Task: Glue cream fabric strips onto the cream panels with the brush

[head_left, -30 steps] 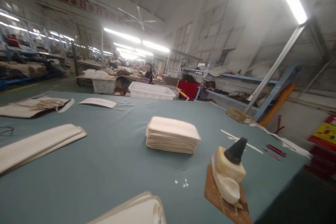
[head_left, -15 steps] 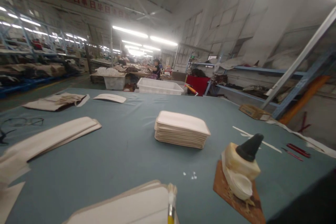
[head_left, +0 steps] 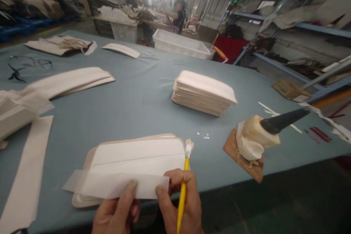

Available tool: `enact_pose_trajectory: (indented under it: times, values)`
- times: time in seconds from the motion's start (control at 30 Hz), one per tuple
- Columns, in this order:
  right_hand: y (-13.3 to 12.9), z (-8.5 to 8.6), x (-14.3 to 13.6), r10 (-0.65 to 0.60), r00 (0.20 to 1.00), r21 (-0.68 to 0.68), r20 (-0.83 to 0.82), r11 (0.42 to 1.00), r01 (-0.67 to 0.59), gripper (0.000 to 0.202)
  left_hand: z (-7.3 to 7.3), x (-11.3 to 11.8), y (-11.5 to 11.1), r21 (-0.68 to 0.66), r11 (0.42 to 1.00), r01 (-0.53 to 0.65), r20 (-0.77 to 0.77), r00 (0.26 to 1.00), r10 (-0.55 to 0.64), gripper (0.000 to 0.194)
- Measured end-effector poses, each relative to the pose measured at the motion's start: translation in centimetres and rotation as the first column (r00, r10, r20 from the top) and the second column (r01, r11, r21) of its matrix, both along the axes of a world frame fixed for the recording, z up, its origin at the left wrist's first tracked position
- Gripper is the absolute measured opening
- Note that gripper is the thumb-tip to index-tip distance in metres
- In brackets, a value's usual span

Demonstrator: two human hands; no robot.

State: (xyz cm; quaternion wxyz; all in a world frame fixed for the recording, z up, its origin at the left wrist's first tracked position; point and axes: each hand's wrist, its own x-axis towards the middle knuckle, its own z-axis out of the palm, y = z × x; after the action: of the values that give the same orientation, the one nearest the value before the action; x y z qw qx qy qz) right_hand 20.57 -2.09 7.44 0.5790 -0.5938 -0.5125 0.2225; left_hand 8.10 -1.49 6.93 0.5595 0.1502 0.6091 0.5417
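Pinching translucent strip (head_left: 148,186) in left fingers (head_left: 127,195) and right fingers (head_left: 165,197), over white panel (head_left: 137,150) | clasping yellow brush (head_left: 182,190) in latter | likely light, limp, crease-prone; hold by edges

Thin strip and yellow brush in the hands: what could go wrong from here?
The right hand holds both the yellow brush and the thin strip, so its grip on either might slip. The brush's bristles sit close to the white panel and could smudge it. The strip looks flimsy and may crease where the left hand pinches it.
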Motion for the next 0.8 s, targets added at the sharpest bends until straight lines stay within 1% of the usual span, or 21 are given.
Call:
enact_pose_trajectory:
  times: [0.13, 0.23, 0.33, 0.43, 0.53, 0.63, 0.7, 0.8]
  values:
    - [-0.3, 0.3, 0.1, 0.004, 1.0, -0.022, 0.029, 1.0, -0.004, 0.019, 1.3, 0.6, 0.1, -0.009, 0.999, -0.043, 0.032, 0.999, 0.043, 0.06]
    - [-0.3, 0.8, 0.0, 0.008, 1.0, -0.027, 0.018, 1.0, -0.007, 0.02, 1.9, 1.0, 0.4, -0.04, 0.997, -0.065, 0.068, 0.995, 0.068, 0.064]
    - [-0.2, 1.2, -0.1, -0.019, 1.0, -0.022, 0.012, 1.0, 0.019, 0.019, 1.8, 1.2, 0.4, -0.057, 0.997, -0.044, 0.078, 0.996, 0.048, 0.064]
    - [-0.2, 1.3, -0.4, -0.052, 0.999, -0.028, -0.004, 0.998, 0.052, 0.02, 1.5, 1.3, 0.0, -0.03, 0.999, -0.012, 0.064, 0.998, 0.014, 0.063]
    - [-0.4, 1.0, -0.6, -0.096, 0.995, -0.048, -0.036, 0.994, 0.095, 0.024, 1.4, 1.6, -0.3, -0.005, 1.0, 0.014, 0.049, 0.999, -0.013, 0.067]
    - [-0.6, 0.4, -0.3, -0.132, 0.99, -0.086, -0.054, 0.988, 0.127, 0.029, 1.6, 1.9, -0.3, 0.021, 0.999, 0.048, 0.078, 0.996, -0.049, 0.072]
    - [-0.4, 0.1, 0.4, -0.115, 0.993, -0.082, -0.028, 0.99, 0.112, 0.029, 1.9, 1.8, -0.1, 0.019, 0.998, 0.058, 0.097, 0.993, -0.059, 0.072]
    - [0.0, -0.1, 2.0, -0.042, 0.997, 0.015, 0.07, 0.999, 0.041, 0.027, 2.2, 0.6, 0.0, 0.003, 0.999, 0.036, 0.112, 0.993, -0.036, 0.07]
